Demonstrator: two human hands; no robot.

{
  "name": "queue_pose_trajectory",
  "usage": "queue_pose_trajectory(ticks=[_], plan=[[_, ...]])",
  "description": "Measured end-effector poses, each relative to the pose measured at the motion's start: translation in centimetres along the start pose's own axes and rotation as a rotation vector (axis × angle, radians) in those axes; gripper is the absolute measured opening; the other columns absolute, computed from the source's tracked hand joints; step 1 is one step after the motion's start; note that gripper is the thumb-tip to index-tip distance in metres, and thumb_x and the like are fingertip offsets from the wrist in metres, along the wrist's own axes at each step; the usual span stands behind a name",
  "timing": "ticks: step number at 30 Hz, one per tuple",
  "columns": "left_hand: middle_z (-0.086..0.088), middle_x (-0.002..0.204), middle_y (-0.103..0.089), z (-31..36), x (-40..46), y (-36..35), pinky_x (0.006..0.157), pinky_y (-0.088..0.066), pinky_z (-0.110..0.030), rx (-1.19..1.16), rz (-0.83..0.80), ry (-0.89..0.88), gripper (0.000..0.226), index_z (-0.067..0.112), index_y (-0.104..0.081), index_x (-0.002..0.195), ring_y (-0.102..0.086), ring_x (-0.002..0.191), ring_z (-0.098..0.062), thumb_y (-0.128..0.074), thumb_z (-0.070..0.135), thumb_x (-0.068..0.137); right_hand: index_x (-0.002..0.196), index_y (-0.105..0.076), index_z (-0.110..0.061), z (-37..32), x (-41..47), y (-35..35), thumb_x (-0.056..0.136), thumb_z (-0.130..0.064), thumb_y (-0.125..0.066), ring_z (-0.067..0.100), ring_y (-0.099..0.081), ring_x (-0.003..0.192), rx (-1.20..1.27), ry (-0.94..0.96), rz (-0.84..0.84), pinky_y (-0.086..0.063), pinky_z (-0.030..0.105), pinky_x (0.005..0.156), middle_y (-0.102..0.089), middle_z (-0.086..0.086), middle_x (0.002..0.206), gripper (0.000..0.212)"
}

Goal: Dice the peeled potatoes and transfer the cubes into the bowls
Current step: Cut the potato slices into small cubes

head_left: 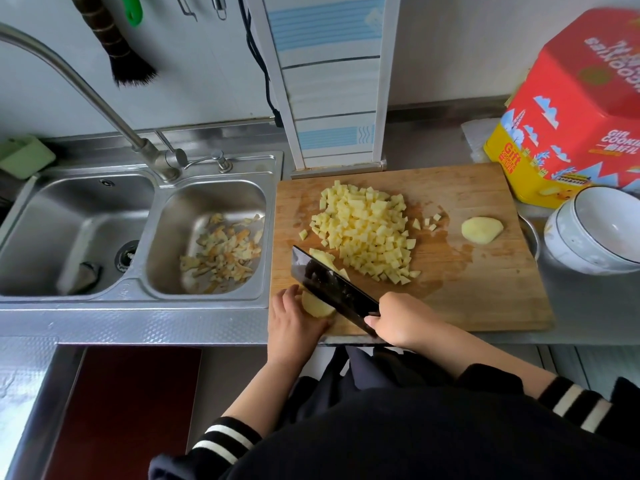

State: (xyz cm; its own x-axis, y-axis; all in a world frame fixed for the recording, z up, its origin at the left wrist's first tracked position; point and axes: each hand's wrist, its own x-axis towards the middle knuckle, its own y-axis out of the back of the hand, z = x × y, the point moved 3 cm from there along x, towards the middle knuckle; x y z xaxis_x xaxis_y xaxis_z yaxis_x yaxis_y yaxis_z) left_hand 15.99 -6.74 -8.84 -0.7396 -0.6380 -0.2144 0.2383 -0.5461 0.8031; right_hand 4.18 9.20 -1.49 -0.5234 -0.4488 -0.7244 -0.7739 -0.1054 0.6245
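A wooden cutting board (485,289) lies on the steel counter. A heap of yellow potato cubes (367,233) covers its middle. My left hand (294,320) holds a peeled potato piece (316,307) down at the board's near left corner. My right hand (401,318) grips the handle of a dark cleaver (329,285), whose blade stands in the potato, with cut slices (323,258) on its far side. A peeled potato half (482,230) lies cut side down at the board's right. White bowls (595,233) stand stacked to the right of the board.
A double steel sink (145,174) is left of the board; its right basin holds potato peelings (221,254). A faucet (86,84) arches over it. A red and yellow cookie tin (571,126) stands behind the bowls. A metal dish rim (531,233) shows beside the board.
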Motion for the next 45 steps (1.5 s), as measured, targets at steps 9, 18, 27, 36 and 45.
queue_pose_trajectory(ticks=[9, 18, 27, 36, 45], plan=[[-0.007, 0.131, -0.041, 1.1, 0.6, -0.3, 0.095, -0.038, -0.031, 0.025, -0.015, -0.039, 0.080, 0.008, -0.038, 0.140, -0.047, 0.122, -0.026, -0.078, 0.038, 0.078, 0.074, -0.048, -0.016, 0.3, 0.5, 0.3, 0.099, -0.041, -0.048, 0.017, -0.052, 0.065, 0.012, 0.003, 0.030, -0.037, 0.028, 0.056, -0.054, -0.001, 0.072, 0.035], [-0.008, 0.138, -0.038, 3.0, 1.6, -1.4, 0.098, -0.040, -0.033, 0.031, -0.058, -0.065, 0.090, 0.006, -0.029, 0.146, -0.046, 0.126, -0.027, -0.075, 0.046, 0.080, 0.075, -0.050, -0.017, 2.1, 1.0, 3.2, 0.099, -0.045, -0.046, 0.016, -0.053, 0.060, -0.040, -0.092, 0.154, -0.039, 0.027, 0.052, -0.055, -0.001, 0.072, 0.037], [-0.012, 0.132, -0.044, 3.0, 1.3, -1.4, 0.089, -0.050, -0.039, 0.059, 0.050, -0.301, 0.074, 0.010, -0.043, 0.136, -0.052, 0.115, -0.031, -0.079, 0.035, 0.077, 0.082, -0.053, -0.018, 1.6, 0.5, 2.3, 0.100, -0.042, -0.045, 0.019, -0.060, 0.069, -0.070, -0.025, 0.195, -0.046, 0.030, 0.060, -0.057, -0.002, 0.072, 0.031], [-0.005, 0.094, -0.059, 1.8, 1.0, -1.9, 0.064, -0.044, -0.032, 0.203, 0.204, -0.768, 0.017, 0.011, -0.064, 0.092, -0.047, 0.085, -0.022, -0.053, 0.024, 0.092, 0.089, -0.052, -0.020, 0.2, -1.5, 1.5, 0.102, -0.041, -0.040, 0.022, -0.054, 0.071, -0.135, 0.051, 0.242, -0.037, 0.030, 0.057, -0.049, -0.005, 0.070, 0.027], [-0.004, 0.089, -0.059, 1.6, 1.5, -1.9, 0.062, -0.046, -0.032, 0.173, 0.166, -0.698, 0.011, 0.011, -0.064, 0.090, -0.048, 0.084, -0.021, -0.057, 0.019, 0.086, 0.110, -0.060, -0.014, -0.3, -1.2, 0.9, 0.103, -0.036, -0.040, 0.024, -0.061, 0.084, -0.167, 0.054, 0.178, -0.046, 0.032, 0.068, -0.063, 0.002, 0.093, 0.031]])
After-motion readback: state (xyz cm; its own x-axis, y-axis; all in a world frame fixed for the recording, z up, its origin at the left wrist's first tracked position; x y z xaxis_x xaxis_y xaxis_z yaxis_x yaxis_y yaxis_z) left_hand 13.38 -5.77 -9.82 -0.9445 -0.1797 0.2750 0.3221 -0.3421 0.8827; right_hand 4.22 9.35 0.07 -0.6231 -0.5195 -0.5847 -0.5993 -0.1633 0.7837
